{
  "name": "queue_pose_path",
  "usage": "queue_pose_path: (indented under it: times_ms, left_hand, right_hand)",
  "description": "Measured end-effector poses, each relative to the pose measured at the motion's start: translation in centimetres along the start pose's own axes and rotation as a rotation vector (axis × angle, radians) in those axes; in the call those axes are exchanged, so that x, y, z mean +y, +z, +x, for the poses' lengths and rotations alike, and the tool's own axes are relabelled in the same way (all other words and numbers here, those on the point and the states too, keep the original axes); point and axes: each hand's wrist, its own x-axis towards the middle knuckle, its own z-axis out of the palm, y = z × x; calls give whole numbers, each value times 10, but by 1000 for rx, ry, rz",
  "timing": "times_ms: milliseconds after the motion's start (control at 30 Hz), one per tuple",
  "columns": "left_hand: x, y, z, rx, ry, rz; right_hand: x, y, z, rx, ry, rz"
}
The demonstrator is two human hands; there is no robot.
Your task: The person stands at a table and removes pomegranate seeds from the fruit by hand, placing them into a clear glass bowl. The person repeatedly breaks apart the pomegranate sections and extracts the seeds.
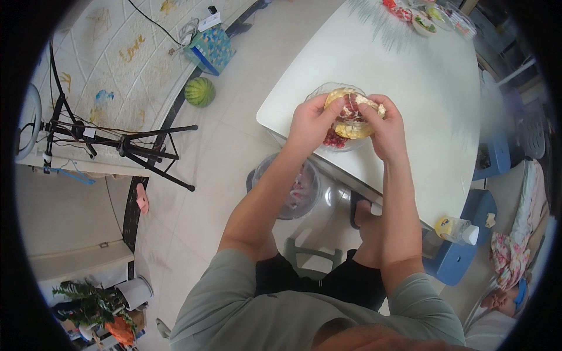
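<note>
My left hand (312,120) and my right hand (386,125) grip a broken-open pomegranate piece (351,107) between them, one at each side. Its rind is yellow, with white pith and dark red seeds showing. Both thumbs press on the inner side of the fruit. Beneath it a clear bowl (327,87) rests near the corner of the white table, and loose red pomegranate seeds (334,139) lie in it. My hands and the fruit hide part of the bowl.
Below the table edge stands a clear bin (300,206) with scraps. A bottle (456,230) is at the table's right edge; food bowls (423,25) are at the far end. Blue stools (454,261) stand at right. On the floor are a watermelon (200,92) and a black tripod (153,151).
</note>
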Motion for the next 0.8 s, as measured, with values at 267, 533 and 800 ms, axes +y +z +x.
queue_pose_path:
  times_ms: [267,533,800]
  left_hand:
    - [-11,0,0,32,-23,-72]
    - [-15,-3,7,42,-120,-323]
    - [-8,-6,11,74,-265,-394]
  right_hand:
    - [2,7,-2,21,66,28]
    - [-3,11,-2,51,147,141]
    - [-5,9,0,40,196,175]
